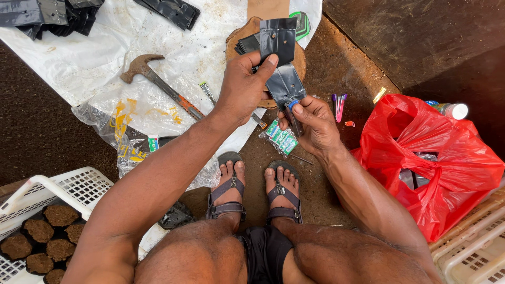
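Note:
My left hand [243,84] pinches the upper part of a black plastic nursery bag [281,63], held up in front of me over the ground. My right hand [311,122] grips the bag's lower end together with a small blue-tipped tool [292,104]. Behind the bag, a stack of more black bags [246,44] lies on a round wooden block [300,59]. My sandalled feet [255,186] rest on the dirt just below my hands.
A hammer [158,81] lies on white plastic sheeting [105,47] at left. A red plastic bag [436,163] and a bottle [450,109] sit at right. A white crate [68,189] with soil-filled bags is at lower left; small green packets [281,138] lie near my feet.

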